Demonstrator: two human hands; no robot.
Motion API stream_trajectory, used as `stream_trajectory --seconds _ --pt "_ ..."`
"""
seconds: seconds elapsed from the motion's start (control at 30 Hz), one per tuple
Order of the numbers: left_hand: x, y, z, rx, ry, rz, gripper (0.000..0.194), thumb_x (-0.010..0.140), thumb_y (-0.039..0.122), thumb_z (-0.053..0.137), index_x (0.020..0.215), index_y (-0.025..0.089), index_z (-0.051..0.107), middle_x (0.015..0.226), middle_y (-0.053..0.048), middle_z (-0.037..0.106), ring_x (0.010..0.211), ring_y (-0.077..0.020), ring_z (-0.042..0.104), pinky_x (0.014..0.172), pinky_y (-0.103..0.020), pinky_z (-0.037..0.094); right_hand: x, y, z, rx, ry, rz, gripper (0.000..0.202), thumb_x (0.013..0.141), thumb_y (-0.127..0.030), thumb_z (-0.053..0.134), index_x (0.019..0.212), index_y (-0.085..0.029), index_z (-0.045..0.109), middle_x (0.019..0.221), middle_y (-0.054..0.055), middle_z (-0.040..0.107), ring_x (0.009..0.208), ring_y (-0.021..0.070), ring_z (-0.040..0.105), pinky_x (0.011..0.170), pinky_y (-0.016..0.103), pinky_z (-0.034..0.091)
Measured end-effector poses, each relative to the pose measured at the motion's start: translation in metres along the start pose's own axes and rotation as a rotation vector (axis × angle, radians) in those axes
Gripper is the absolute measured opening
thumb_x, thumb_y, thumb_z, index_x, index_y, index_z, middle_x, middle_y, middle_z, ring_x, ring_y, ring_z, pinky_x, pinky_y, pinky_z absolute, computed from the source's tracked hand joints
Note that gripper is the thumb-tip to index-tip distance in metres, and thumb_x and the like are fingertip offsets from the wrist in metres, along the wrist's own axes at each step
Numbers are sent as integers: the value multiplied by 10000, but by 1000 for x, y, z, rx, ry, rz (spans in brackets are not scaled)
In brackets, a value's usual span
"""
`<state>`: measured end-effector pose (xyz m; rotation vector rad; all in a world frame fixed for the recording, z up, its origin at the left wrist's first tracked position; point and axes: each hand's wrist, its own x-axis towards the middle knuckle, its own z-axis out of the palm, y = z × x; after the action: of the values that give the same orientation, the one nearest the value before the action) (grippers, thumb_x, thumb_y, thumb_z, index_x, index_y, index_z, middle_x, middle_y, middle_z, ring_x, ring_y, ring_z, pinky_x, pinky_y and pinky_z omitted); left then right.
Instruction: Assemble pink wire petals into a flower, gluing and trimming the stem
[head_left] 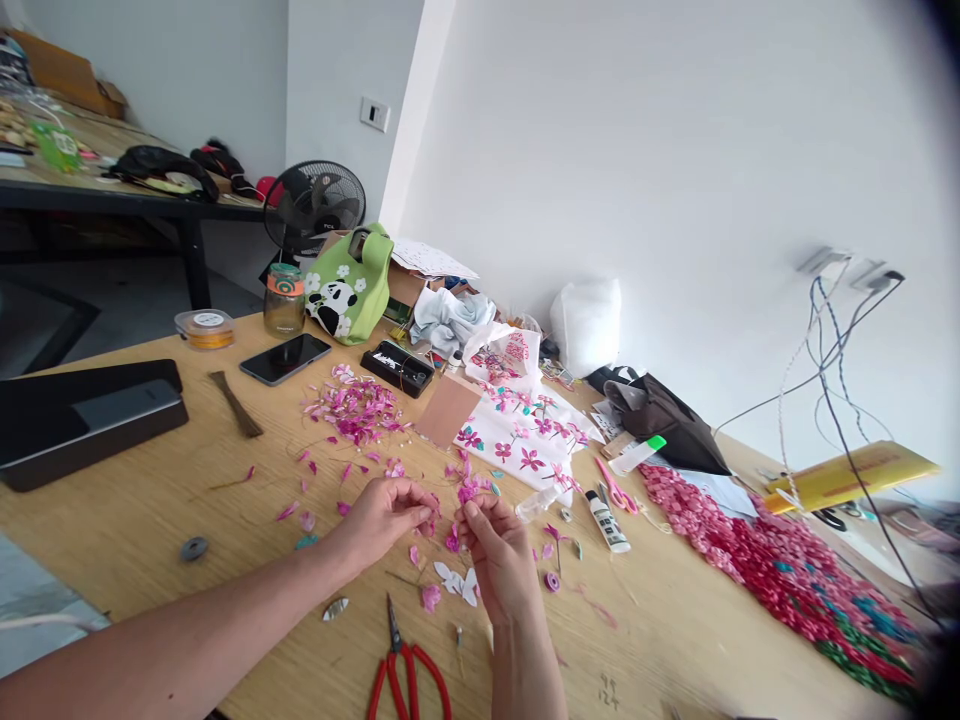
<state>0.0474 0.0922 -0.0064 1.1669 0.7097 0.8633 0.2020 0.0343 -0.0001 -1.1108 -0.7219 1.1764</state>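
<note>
My left hand [390,520] is closed in a pinch, with a pink petal [432,512] at its fingertips. Close beside it, my right hand [499,550] pinches a small pink petal flower [472,488]; its stem, if any, is hidden by the fingers. Below the hands lie white butterfly-shaped cutouts [457,582] and a loose pink petal [430,598]. Red-handled pliers [401,665] rest near the front edge. Beyond my hands is a heap of pink petals [360,408]. Finished-looking pink flowers [532,458] lie on a white sheet [499,478].
Right of my hands are a small glue bottle [607,522], pink scissors [616,488] and a mass of pink-red strands [772,560]. A phone [285,359], a jar [284,305], a green panda bag [351,285] and a black box [397,368] stand further back. Cables hang at right.
</note>
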Motion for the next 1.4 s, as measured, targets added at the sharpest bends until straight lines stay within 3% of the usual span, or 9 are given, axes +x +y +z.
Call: stream_trajectory --seconds 0.17,0.3,0.4,0.5,0.67,0.83,1.17,1.4 --pt "2 -4 -2 -28 -5 -30 114 648 212 650 732 136 665 604 8 652 577 -141 609 627 -275 462 -2 -9 -8 64 -82 -43 212 736 -347 743 759 -196 596 688 -7 591 616 111 504 597 228 401" --pt "3 -6 -3 -81 -44 -41 153 620 216 693 741 127 665 623 7 651 554 -140 617 603 -277 475 -11 -19 -16 79 -317 -18 161 794 -338 686 822 -212 589 676 -7 579 601 116 514 583 240 390" --pt "2 -5 -3 -93 -106 -68 195 615 225 720 771 127 655 654 -1 665 544 -150 631 570 -279 481 -17 -23 -23 -95 -533 53 189 763 -337 717 780 -183 609 659 1 585 545 101 504 533 232 365" --pt "0 -5 -2 -48 -169 -112 226 625 225 724 815 128 648 664 -17 690 559 -169 649 569 -287 489 -18 -24 -23 -290 -613 151 235 703 -346 767 729 -161 625 617 -4 589 527 94 507 520 222 380" --pt "-1 -8 -3 63 -254 -128 286 637 185 713 910 123 655 671 -40 729 587 -159 655 594 -262 477 -12 -20 -18 -477 -551 240 283 682 -408 757 695 -160 622 576 -23 590 446 75 482 444 201 385" --pt "-3 -14 -3 52 -370 -197 272 664 219 695 921 132 684 666 -34 727 568 -175 673 588 -276 489 -8 -15 -19 -584 -435 226 255 688 -373 737 676 -159 599 556 -50 535 391 55 432 379 186 346" --pt "-3 -13 -4 126 -350 -213 238 696 211 643 913 140 710 761 -53 740 615 -183 688 639 -283 490 -4 -10 -21 -691 -366 181 132 730 -252 638 672 -167 555 541 -47 526 421 78 460 416 205 325" --pt "-4 -11 -3 138 -344 -227 246 720 146 572 927 133 704 729 -35 725 631 -190 694 648 -287 491 -3 -7 -23 -725 -335 172 169 728 -294 648 665 -176 546 547 -40 539 438 87 473 429 212 337"
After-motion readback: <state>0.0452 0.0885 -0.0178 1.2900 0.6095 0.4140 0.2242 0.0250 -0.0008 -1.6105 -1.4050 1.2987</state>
